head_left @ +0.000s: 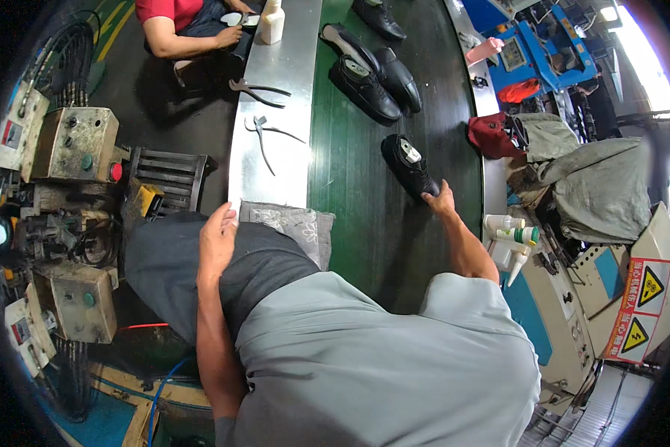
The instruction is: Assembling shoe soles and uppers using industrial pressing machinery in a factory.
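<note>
My right hand (442,200) grips one end of a black lace-up shoe (411,168) with a white piece inside its opening. This shoe rests on the dark green conveyor belt (364,238). At the metal ledge beside the belt, my left hand (218,235) is empty, its fingers loosely stretched and apart from the thumb. Close to it lies a grey patterned cushion (305,227). Two pliers, one pair (269,134) nearer and another pair (254,91) farther off, lie on the ledge. Farther up the belt are several more black shoes (362,89).
A person in a red top (172,26) sits at the far left, near a whitish bottle (273,22). White bottles (507,232) stand by the belt's right edge, a pink bottle (485,51) farther along. Machine control boxes (78,145) line the left; a grey cloth (595,186) covers equipment right.
</note>
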{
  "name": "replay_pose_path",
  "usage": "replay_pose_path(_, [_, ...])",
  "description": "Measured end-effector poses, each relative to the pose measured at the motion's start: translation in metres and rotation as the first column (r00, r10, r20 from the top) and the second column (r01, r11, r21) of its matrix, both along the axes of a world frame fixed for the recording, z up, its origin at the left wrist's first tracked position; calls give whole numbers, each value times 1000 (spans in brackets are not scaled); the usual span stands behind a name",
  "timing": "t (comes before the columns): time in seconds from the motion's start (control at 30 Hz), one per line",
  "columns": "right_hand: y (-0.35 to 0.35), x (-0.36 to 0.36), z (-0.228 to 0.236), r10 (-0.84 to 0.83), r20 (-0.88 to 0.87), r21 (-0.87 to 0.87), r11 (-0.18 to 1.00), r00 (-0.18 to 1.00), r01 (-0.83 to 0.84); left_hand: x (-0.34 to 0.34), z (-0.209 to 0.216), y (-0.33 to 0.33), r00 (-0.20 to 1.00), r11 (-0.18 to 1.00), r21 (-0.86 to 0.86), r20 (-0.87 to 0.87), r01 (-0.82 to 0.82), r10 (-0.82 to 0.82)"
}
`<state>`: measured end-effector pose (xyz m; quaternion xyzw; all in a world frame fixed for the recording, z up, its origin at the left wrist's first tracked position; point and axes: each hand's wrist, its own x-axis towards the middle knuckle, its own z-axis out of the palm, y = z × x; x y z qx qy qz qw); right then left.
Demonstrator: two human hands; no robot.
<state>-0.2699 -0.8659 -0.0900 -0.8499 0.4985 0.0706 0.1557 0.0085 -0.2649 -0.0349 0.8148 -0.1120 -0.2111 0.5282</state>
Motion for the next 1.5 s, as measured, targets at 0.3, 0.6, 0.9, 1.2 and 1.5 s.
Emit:
replay_pose_path(0.3, [4,105,-16,89,205,73,992,975,-106,3,-1,-13,996,981,178,34,81,-88])
replay_pose_path(0.6, [110,142,16,-460,392,788,615,797,-33,24,-8,-49,945,960,-281,-310,12,-102])
replay_pose_path(0.9, [372,278,134,48,737,671,74,675,-738,5,67,-18,922,596,-716,-368,-364,120])
replay_pose_path(1.2, [513,321,116,396,710,613,60,582,-788,-65,59,105,856,397,-770,-369,-500,362])
replay_pose_path(1.5, [508,312,125,736,536,720,-142,413,-680,-112,37,114,788,225,-761,-544,-608,290])
